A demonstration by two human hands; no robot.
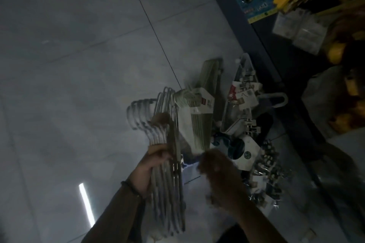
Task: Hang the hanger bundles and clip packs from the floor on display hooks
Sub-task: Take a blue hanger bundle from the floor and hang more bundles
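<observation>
I am gripping a hanger bundle (pixel 167 156) in my left hand (pixel 152 165), fingers wrapped tight around it. My right hand (pixel 217 169) is blurring over the floor pile; its grip I cannot tell. More hanger bundles (pixel 199 116) and clip packs (pixel 264 162) are lying on the tiled floor (pixel 79 45) beside the shelf (pixel 280 61).

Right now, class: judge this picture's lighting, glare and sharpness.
Head view: dim overall; a bright strip of glare on the floor tiles; the right hand smeared by motion blur; the left hand gripping the hanger bundle reads sharper.
</observation>
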